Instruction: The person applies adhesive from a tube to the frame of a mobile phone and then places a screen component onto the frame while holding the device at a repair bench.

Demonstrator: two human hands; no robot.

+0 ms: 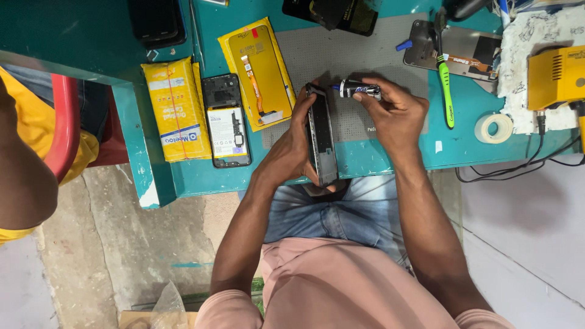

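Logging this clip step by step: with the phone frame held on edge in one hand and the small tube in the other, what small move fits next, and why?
Probably draw the small tube along the phone frame edge. The right hand has its blue nozzle at the frame's top corner, while the left hand holds the frame on edge, rim exposed.

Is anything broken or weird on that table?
Yes. The opened phone lies with its back off, insides and battery showing. The teal table has chipped paint at its front corner. The white foam block by the yellow box looks scorched and crumbly.
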